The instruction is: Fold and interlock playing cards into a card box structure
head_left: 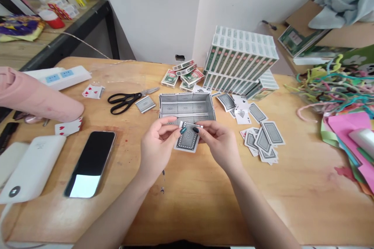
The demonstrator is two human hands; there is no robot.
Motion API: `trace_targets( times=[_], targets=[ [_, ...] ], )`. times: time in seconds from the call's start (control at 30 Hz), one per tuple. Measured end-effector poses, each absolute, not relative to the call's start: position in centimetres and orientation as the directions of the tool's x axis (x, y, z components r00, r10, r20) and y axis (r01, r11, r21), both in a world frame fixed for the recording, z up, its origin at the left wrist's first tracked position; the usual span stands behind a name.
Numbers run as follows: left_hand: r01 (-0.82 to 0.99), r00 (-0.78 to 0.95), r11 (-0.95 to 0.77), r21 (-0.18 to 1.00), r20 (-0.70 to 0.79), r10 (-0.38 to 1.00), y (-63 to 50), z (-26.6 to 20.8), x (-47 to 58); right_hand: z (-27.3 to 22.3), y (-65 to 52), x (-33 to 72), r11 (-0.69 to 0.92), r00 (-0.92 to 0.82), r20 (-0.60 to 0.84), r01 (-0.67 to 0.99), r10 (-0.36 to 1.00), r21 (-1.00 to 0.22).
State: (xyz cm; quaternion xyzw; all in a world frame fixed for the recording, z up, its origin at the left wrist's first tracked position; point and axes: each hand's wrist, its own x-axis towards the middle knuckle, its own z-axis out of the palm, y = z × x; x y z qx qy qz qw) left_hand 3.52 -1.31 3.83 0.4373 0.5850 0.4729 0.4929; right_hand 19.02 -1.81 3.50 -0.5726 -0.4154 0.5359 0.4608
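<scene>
Between my two hands is a playing card with a patterned grey back, its face turned away. My left hand pinches its upper left edge, and my right hand pinches the upper right edge; both thumbs lie on the back. Just behind the card stands an open box made of playing cards, its near side partly hidden by my fingers. Loose playing cards lie in a spread to the right. Left of the box are black-handled scissors and a folded card.
Stacked card packs rise behind the box on the right, with several loose packs beside them. A phone, a white power bank and a pink roll are at left. Pipe cleaners and coloured paper lie at right.
</scene>
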Motion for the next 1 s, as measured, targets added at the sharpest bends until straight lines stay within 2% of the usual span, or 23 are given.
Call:
trace_targets(
  times=[0.17,0.23,0.33,0.47,0.6,0.7,0.77,0.83,0.9,0.97,1.0],
  targets=[
    [-0.079,-0.034,0.297,0.952,-0.3,0.953,-0.6,3.4,3.5,3.3,-1.9,18.7,-0.083,0.148,-0.076,0.042,0.986,-0.996],
    [-0.086,-0.008,0.291,0.953,-0.293,0.956,-0.5,3.4,3.6,3.4,-2.0,18.5,-0.06,0.16,-0.053,0.037,0.986,-0.998],
    [-0.051,-0.044,0.208,0.977,-0.211,0.977,-0.5,3.4,3.8,3.5,-1.8,18.4,-0.149,0.18,-0.158,-0.064,0.971,-0.987],
    [0.11,-0.094,0.05,0.993,-0.04,0.995,-0.9,3.0,4.0,3.4,-1.5,18.6,-0.313,0.083,-0.337,-0.221,0.938,-0.924],
    [0.227,-0.101,-0.046,0.973,0.07,0.992,-1.3,2.2,3.9,3.4,-1.4,18.4,-0.285,0.12,-0.314,-0.214,0.942,-0.934],
    [0.283,-0.117,-0.081,0.956,0.118,0.986,-1.8,2.2,4.1,3.6,-1.8,17.6,-0.203,0.313,-0.213,-0.067,0.926,-0.977],
    [0.257,-0.079,-0.072,0.964,0.095,0.992,-2.3,2.7,4.4,3.8,-2.3,16.7,-0.122,0.401,-0.073,0.099,0.913,-0.988],
    [0.144,-0.016,-0.029,0.989,0.032,0.999,-2.6,3.3,4.7,4.0,-2.9,15.9,0.028,0.327,0.12,0.271,0.937,-0.962],
    [0.05,0.014,0.033,0.998,-0.034,0.999,-2.6,3.6,4.7,4.2,-3.4,15.5,0.237,0.138,0.307,0.373,0.942,-0.897],
    [0.029,0.003,0.088,0.996,-0.088,0.996,-2.2,3.4,4.3,4.2,-3.4,15.7,0.344,-0.002,0.371,0.379,0.929,-0.859],
    [0.032,0.0,0.107,0.994,-0.107,0.994,-1.9,3.3,4.0,4.2,-3.2,16.0,0.33,-0.009,0.352,0.367,0.936,-0.87]
  ],
)
